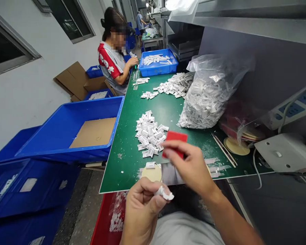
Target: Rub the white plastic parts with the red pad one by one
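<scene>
Pinching a small white piece between the thumb and forefinger of the left hand, with the other fingers curling toward the palm; holding it low, just off the near edge of the green table. Gripping a red pad between the thumb and forefinger of the right hand, over the near part of the table, apart from the white piece; being unable to tell, from this angle, the set of the other right-hand fingers.

Having a cream disc near the table's edge, with a white block resting at its far side and a grey strip just to its right, partly behind the right hand. Facing a loose heap of white parts beyond the disc, a clear bag full of such parts to the right, and a wider spread on the far side, beside the bag. Having thin sticks, a second cream disc and a white box on the right.

Sharing the table with a co-worker at the far left, close to a blue tray of white strips. Having a big blue bin to the left, with a cardboard sheet inside.
</scene>
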Available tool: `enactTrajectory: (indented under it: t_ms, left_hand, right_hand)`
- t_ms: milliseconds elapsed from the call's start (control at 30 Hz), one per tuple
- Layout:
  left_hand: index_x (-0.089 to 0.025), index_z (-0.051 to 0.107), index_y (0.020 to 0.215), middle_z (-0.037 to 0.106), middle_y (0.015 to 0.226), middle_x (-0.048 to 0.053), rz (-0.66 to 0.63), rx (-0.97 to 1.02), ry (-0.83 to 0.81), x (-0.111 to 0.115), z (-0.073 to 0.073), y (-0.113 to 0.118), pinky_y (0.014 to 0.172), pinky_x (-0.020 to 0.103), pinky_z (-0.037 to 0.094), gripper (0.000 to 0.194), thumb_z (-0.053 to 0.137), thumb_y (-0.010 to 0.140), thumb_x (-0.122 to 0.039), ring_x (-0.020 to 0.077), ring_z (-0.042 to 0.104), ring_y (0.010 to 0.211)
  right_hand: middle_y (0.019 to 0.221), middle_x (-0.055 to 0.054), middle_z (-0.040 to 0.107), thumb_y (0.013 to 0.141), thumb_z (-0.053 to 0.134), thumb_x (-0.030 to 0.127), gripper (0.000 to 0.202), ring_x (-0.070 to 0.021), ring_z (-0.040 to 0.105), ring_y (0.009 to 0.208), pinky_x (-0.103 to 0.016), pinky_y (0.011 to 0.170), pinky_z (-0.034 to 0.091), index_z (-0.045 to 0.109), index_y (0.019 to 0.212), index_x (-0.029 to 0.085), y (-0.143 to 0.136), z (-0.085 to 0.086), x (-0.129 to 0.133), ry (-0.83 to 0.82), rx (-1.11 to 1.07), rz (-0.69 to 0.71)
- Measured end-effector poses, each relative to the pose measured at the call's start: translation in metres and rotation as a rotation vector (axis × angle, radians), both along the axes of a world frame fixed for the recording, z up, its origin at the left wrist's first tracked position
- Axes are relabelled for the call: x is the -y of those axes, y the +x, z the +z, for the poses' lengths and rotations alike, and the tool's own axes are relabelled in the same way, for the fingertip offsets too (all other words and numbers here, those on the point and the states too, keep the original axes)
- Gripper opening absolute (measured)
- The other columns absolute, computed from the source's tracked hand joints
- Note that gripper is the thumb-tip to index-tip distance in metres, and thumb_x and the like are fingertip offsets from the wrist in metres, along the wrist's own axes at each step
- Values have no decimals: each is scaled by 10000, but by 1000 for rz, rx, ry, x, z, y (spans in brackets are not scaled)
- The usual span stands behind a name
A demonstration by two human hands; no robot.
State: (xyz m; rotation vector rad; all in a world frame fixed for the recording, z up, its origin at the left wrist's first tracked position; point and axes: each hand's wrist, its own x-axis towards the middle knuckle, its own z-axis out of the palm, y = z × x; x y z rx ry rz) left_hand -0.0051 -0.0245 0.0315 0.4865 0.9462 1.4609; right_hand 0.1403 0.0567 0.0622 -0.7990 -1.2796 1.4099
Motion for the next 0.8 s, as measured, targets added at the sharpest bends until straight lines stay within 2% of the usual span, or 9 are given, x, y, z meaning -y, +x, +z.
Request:
enactTrajectory:
  t_ms: [33,133,267,367,433,500,600,733,800]
  left_hand:
    - [-201,739,720,770,665,21,1,1,8,0,0,0,620,199,539,259,975,637,-268,135,704,614]
    - [-196,735,721,765,649,21,-32,3,0,0,0,0,595,204,533,260,970,646,-278,137,695,584]
    - [-201,732,703,735,617,3,41,11,-11,2,3,3,577,196,511,288,986,612,-300,131,678,580]
    - [-197,739,691,740,622,5,28,-31,-44,2,0,2,565,188,516,288,990,600,-302,119,665,550]
    - [-193,749,703,758,644,24,40,-71,-40,1,-3,-1,592,198,541,262,978,625,-295,128,685,573]
    - [-196,751,710,772,660,32,94,-88,-44,2,-6,-4,628,206,558,258,978,625,-286,140,711,610]
    - [-197,745,697,775,663,29,74,-93,2,5,-5,-7,620,216,562,265,984,614,-278,146,712,604]
    - [-219,755,707,745,631,10,57,-73,79,8,5,-8,601,193,530,197,949,681,-247,136,699,624]
    - [-229,761,712,743,631,9,42,-68,88,8,9,-8,604,200,524,184,944,688,-232,143,699,634]
  right_hand:
    - [967,25,850,934,735,178,203,-125,760,868,-181,777,582,859,1014,317,-1,0,0,-8,-15,-93]
    - [833,-5,851,832,854,271,115,-156,762,694,-214,639,603,880,945,275,-3,0,1,-14,-46,113]
    - [893,25,852,919,765,257,149,-118,762,715,-183,683,604,863,1014,317,-5,0,1,-91,-101,-28]
    - [693,-12,822,759,906,325,139,-175,735,567,-241,546,601,889,878,256,-6,-1,3,-30,1,210]
    - [849,-25,851,848,814,229,154,-182,768,720,-253,669,622,876,985,264,-4,-1,3,-39,72,-29]
    - [949,-26,854,877,784,220,192,-185,773,813,-261,737,618,861,1045,271,-2,-1,3,-55,65,-105]
    - [825,-4,845,822,855,301,208,-197,759,708,-274,651,603,866,1030,292,1,-1,1,45,110,157]
    - [1010,-48,842,903,685,113,302,-232,749,901,-350,848,572,842,1106,272,1,-12,-5,113,399,-211]
    - [1025,-46,835,914,679,122,302,-230,741,903,-354,862,558,827,1128,274,2,-15,-3,103,408,-274]
